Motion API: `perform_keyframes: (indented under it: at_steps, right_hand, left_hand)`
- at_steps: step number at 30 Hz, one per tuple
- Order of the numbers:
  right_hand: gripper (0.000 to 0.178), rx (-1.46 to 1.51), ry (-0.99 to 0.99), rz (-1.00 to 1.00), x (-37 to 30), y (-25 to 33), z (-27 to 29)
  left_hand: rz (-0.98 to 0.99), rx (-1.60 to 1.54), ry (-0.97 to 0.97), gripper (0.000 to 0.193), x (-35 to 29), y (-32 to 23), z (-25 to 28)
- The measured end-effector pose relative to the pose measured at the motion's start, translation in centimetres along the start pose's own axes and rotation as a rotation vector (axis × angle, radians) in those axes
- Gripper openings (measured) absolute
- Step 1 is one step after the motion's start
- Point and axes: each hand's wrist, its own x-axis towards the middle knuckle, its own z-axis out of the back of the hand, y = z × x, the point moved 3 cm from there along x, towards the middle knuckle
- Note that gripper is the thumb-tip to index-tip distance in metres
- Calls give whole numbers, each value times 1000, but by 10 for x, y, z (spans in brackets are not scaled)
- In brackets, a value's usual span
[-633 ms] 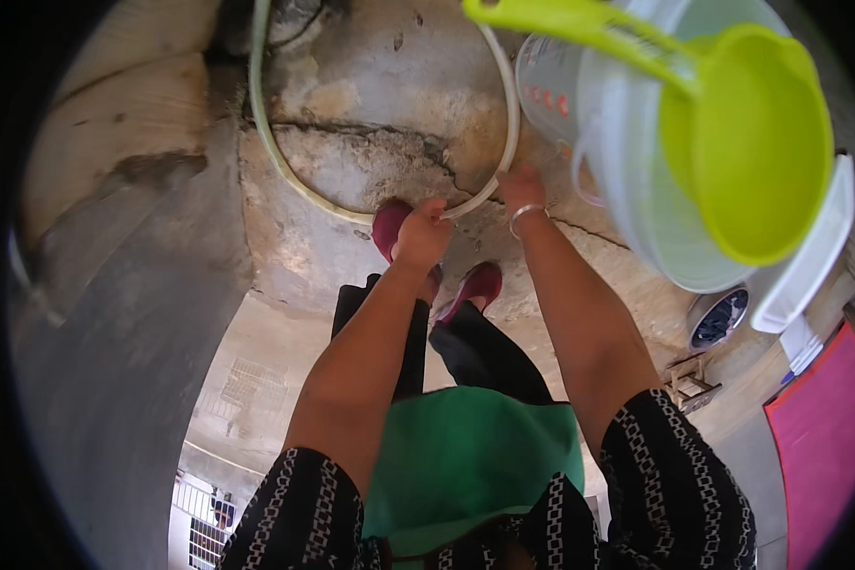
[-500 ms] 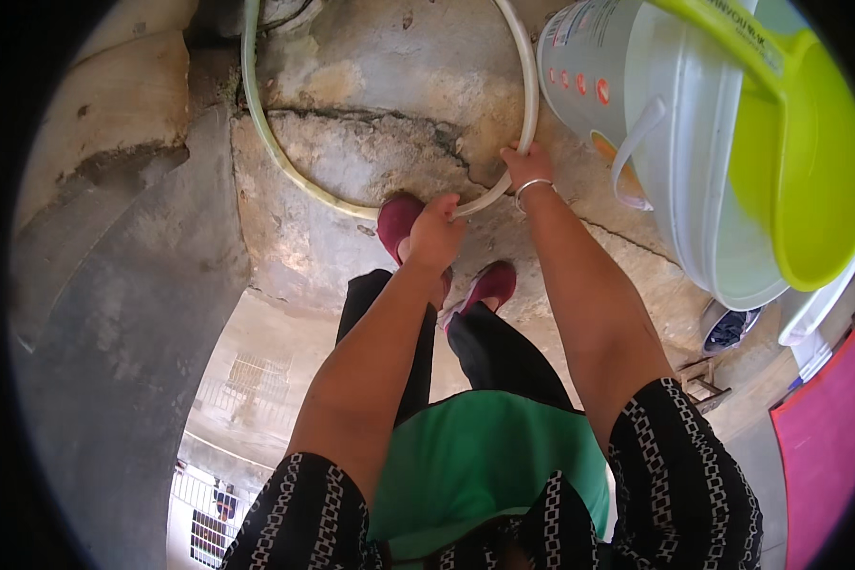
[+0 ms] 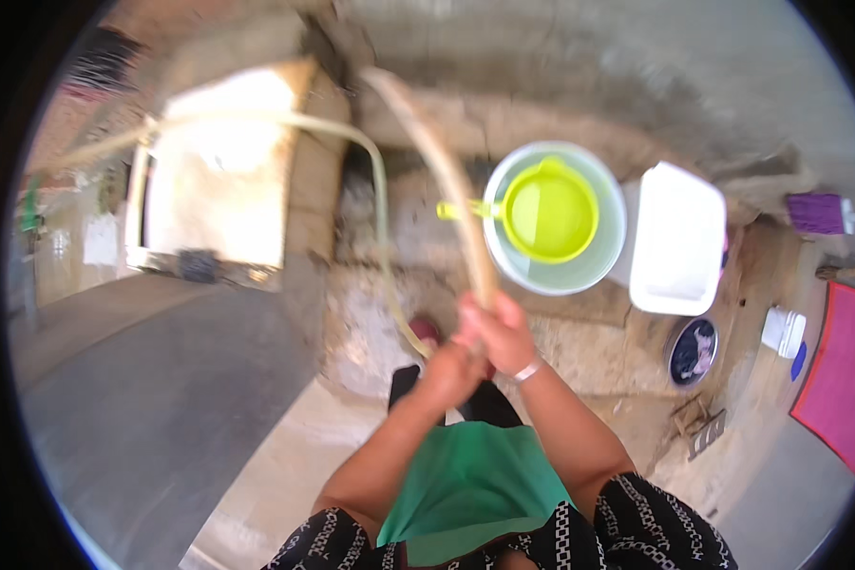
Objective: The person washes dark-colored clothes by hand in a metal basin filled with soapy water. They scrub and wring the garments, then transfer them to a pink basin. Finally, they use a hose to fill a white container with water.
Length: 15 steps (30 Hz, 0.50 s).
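Hose [image 3: 467,228], just one, in two hands [image 3: 505,336]

Lit softly and rather brightly across the middle of the beige floor [image 3: 584,356], with only weak, diffuse shadows. Overexposed almost to plain white on the pale slab [image 3: 223,180], beyond the upper left corner of the floor, with surface detail lost there. Duller on the smooth grey concrete [image 3: 180,351] beside the floor's left edge. Marked by a small pale reflection inside the lime-green dipper [image 3: 549,211]. Smeared strongly along the raised part of the hose [image 3: 439,161], and softened also at the left hand [image 3: 453,376] and the right hand [image 3: 503,334]. Bent visibly toward the rounded rim, then closed off by black in all corners.
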Motion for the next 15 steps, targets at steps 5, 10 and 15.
perform_keyframes:
  at_steps: [5,10,15]
  right_hand:
    - [16,317,20,202,-116,141,-18]
    - [20,359,167,231,-131,219,-138]
    - [21,184,303,229,-114,250,-291]
  left_hand:
    - [-229,23,262,41,-34,-205,38]
    - [-332,212,286,44,-49,-294,182]
    - [-390,405,127,39,-76,-332,340]
